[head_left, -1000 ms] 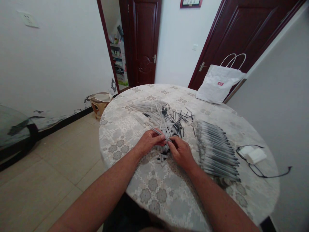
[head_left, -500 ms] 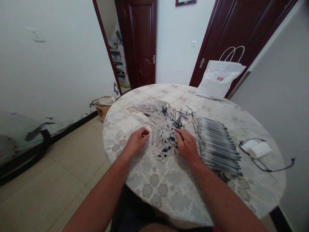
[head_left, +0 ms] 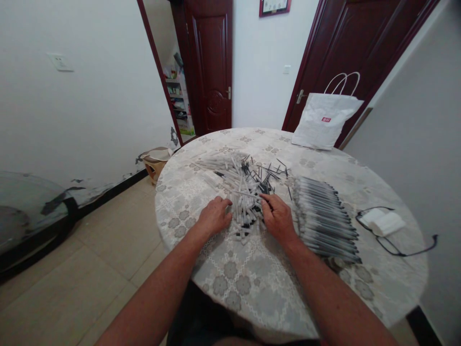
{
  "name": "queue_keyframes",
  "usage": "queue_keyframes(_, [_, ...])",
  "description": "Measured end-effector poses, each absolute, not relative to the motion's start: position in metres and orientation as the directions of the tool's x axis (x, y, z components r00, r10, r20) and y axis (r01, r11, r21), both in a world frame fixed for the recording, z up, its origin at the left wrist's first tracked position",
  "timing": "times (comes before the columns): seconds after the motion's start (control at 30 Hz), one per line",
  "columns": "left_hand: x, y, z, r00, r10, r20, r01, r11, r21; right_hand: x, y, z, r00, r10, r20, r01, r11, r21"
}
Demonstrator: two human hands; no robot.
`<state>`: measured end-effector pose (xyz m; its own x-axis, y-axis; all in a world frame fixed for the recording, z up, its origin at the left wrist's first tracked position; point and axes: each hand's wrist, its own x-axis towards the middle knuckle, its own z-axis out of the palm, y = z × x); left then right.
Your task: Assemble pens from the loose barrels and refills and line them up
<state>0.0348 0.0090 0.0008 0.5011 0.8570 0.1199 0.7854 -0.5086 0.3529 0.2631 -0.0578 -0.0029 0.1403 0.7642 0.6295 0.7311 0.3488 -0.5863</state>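
Observation:
My right hand [head_left: 278, 215] is closed, thumb and forefinger pinched on the end of a thin clear pen tube [head_left: 244, 193] that points left over the pile. At the left edge of the short white and black pen parts [head_left: 248, 214] is my left hand [head_left: 216, 216], its fingers curled and apart, with nothing visible held in it. Behind both hands lie long clear tubes [head_left: 212, 162] and loose thin black pieces [head_left: 264, 178]. Right of my right hand, assembled-looking pens [head_left: 326, 218] lie side by side in a dense row.
The round table has a patterned cloth [head_left: 230, 283]. A white paper bag [head_left: 322, 120] stands at its back right. Black-framed glasses [head_left: 392, 247] and a folded white tissue [head_left: 387, 223] lie at the right. A tan stool [head_left: 154, 168] stands on the floor at the left.
My left hand has moved right, closer to the short parts. My right hand still pinches the tube, almost unmoved. The view has tilted slightly upward.

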Motion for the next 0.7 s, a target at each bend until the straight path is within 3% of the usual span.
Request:
queue_keyframes(0.27, [0.049,0.015,-0.002,0.497,0.855,0.149,0.791,-0.517,0.326,0.262,-0.058,-0.002,0.123,0.769,0.627,0.746,0.346,-0.570])
queue_keyframes(0.37, [0.049,0.018,-0.004,0.497,0.850,0.173,0.767,-0.524,0.370,0.262,-0.059,-0.002,0.125,0.765,0.632,0.744,0.349,-0.570])
queue_keyframes(0.57, [0.038,0.028,-0.007,0.402,0.877,0.263,0.611,-0.471,0.636,0.262,-0.059,-0.003,0.145,0.762,0.631,0.729,0.349,-0.589])
queue_keyframes(0.7, [0.032,0.039,-0.010,0.247,0.957,0.149,0.313,-0.225,0.923,0.260,-0.059,-0.003,0.142,0.766,0.627,0.727,0.349,-0.591])
